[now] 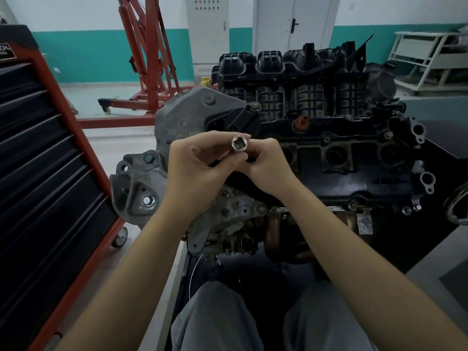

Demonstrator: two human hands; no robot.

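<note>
A small silver socket (239, 144) with a square drive hole facing me is held up between both hands, above a car engine (329, 153). My left hand (197, 171) pinches it from the left with curled fingers. My right hand (266, 163) grips it from the right, fingers curled under it. The socket's lower end and whatever it may sit on are hidden by the fingers. The engine's black intake manifold (291, 79) lies behind, and its grey metal bracket (182, 117) is under my left hand.
A red and black tool cabinet (45, 173) on castors stands close at the left. A red engine hoist (149, 62) stands on the floor behind. A white frame rack (428, 59) is at the far right. My knees (273, 317) are below.
</note>
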